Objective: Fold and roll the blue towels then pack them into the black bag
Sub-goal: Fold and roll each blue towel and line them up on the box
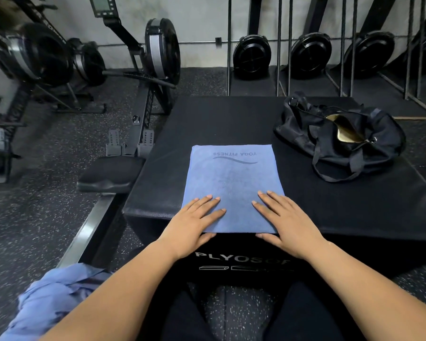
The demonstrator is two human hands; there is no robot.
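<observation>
A blue towel [231, 178], folded into a flat rectangle with "YOGA FITNESS" printed at its far end, lies on the black plyo box [207, 124]. My left hand [194, 222] rests flat on the towel's near left corner, fingers straight. My right hand [288, 222] lies flat on the near right corner in the same way. The black bag [342, 141] sits on the box at the right, its top unzipped and a gold lining showing. A heap of crumpled blue towels [52, 296] lies at my lower left.
A rowing machine [138, 99] with its black seat [108, 173] and rail stands close to the box's left side. More rowers stand upright in a rack [305, 52] along the far wall. Speckled rubber floor [47, 217] surrounds the box.
</observation>
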